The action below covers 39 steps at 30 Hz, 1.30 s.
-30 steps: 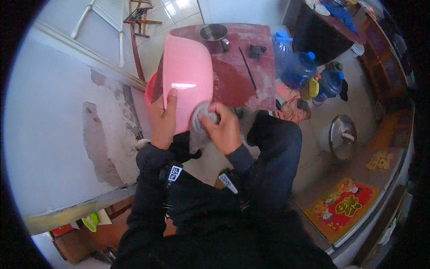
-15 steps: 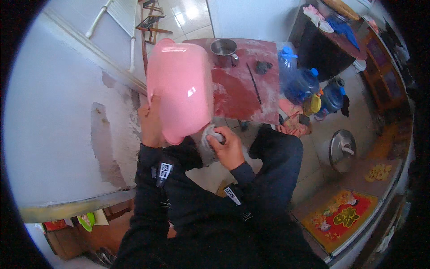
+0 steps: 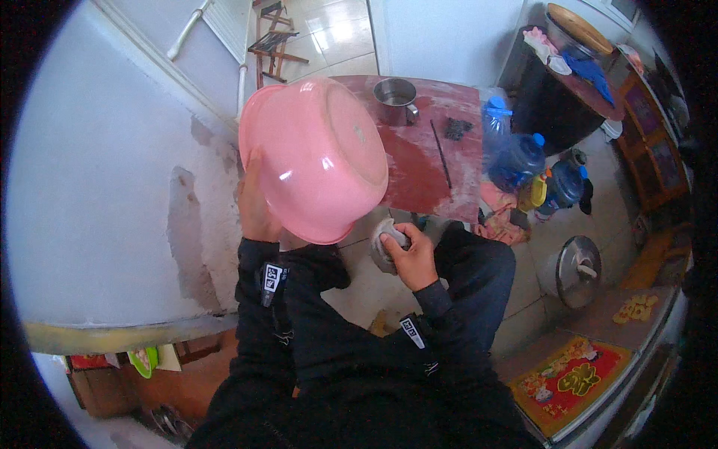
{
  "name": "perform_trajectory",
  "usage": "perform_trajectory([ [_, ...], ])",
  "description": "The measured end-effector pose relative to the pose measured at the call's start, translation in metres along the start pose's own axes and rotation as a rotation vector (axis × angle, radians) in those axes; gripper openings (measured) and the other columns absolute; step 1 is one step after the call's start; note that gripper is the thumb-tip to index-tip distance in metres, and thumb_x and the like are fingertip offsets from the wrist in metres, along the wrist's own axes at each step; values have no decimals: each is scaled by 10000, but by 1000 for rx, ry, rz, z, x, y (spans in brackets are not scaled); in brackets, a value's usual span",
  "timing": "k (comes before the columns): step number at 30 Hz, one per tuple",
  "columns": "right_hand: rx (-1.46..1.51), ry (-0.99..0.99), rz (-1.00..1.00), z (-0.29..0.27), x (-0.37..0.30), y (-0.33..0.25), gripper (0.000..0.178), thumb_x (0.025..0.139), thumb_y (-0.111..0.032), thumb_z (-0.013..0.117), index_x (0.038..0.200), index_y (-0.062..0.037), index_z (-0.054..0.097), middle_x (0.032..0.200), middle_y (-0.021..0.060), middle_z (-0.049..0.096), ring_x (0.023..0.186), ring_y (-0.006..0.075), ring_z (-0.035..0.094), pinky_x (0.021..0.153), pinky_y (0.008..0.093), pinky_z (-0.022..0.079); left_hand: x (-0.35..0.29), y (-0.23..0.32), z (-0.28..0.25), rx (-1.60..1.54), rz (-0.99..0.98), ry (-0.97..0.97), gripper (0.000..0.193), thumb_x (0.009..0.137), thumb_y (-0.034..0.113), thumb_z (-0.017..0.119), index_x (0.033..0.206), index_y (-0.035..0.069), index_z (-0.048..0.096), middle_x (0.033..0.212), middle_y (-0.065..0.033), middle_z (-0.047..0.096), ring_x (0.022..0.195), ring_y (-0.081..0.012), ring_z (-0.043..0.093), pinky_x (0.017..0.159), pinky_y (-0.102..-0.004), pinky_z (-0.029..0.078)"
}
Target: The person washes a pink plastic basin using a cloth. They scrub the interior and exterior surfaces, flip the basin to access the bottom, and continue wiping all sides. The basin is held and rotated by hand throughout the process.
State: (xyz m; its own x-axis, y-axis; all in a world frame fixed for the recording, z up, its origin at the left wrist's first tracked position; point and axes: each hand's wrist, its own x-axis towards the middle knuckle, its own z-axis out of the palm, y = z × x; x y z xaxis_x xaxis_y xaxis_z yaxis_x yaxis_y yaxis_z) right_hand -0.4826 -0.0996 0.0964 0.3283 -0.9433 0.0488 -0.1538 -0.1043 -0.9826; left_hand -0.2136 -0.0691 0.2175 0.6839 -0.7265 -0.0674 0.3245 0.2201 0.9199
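Note:
A pink plastic basin (image 3: 314, 165) is tilted up in front of me, its outer wall and round base facing my right side. My left hand (image 3: 258, 202) grips its rim at the lower left; some of the fingers are hidden behind it. Just below and right of the basin, my right hand (image 3: 413, 254) is closed around a crumpled greyish-white cloth (image 3: 385, 247). A small gap separates the cloth from the basin.
Beyond the basin, a worn red table (image 3: 419, 165) bears a metal mug (image 3: 395, 99), a dark thin stick (image 3: 440, 153) and a dark scouring pad (image 3: 458, 129). Blue water bottles (image 3: 517, 161) stand right of it. A metal lid (image 3: 578, 272) lies on the floor.
The basin has turned so that more of its base shows. My right hand with the cloth has moved slightly right and down, away from the basin's rim. The view has shifted a little.

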Motion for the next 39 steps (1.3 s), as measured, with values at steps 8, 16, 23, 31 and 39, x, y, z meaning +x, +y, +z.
perform_trajectory([
  [8, -11, -56, 126, -10, -3, 20, 364, 882, -240, 798, 1083, 46, 696, 982, 194, 730, 877, 259, 706, 795, 373, 541, 11, -16, -18, -109, 27, -79, 548, 1098, 368, 513, 1498, -3, 455, 1455, -114, 567, 1291, -256, 560, 1113, -399, 447],
  [16, -53, -13, 161, -21, -8, 41, 341, 893, -243, 794, 1059, 42, 707, 956, 167, 745, 876, 235, 703, 811, 368, 544, 18, -55, -35, -310, -11, -77, 637, 1077, 434, 538, 1550, 28, 404, 1551, -104, 502, 1390, -267, 502, 1179, -407, 401],
  [23, -42, -2, 228, -36, 2, 44, 326, 903, -244, 798, 1053, 32, 712, 926, 135, 746, 837, 179, 690, 783, 343, 545, 25, -117, -80, -322, -195, 14, 654, 1068, 474, 537, 1558, 62, 404, 1560, -80, 500, 1392, -262, 504, 1181, -402, 399],
  [31, -66, 18, 245, -32, 16, 53, 318, 896, -223, 800, 1054, 38, 711, 920, 139, 746, 835, 176, 695, 783, 327, 545, 38, -189, -150, -227, -341, 181, 561, 1090, 441, 445, 1507, 66, 469, 1504, -85, 551, 1350, -264, 538, 1140, -407, 425],
  [39, -85, 10, 227, -36, 38, 53, 304, 903, -207, 794, 1063, 36, 708, 924, 123, 744, 844, 156, 685, 785, 329, 543, 52, -216, -137, -326, -426, 209, 559, 1104, 433, 389, 1524, 70, 452, 1540, -99, 519, 1390, -278, 502, 1172, -423, 393],
])
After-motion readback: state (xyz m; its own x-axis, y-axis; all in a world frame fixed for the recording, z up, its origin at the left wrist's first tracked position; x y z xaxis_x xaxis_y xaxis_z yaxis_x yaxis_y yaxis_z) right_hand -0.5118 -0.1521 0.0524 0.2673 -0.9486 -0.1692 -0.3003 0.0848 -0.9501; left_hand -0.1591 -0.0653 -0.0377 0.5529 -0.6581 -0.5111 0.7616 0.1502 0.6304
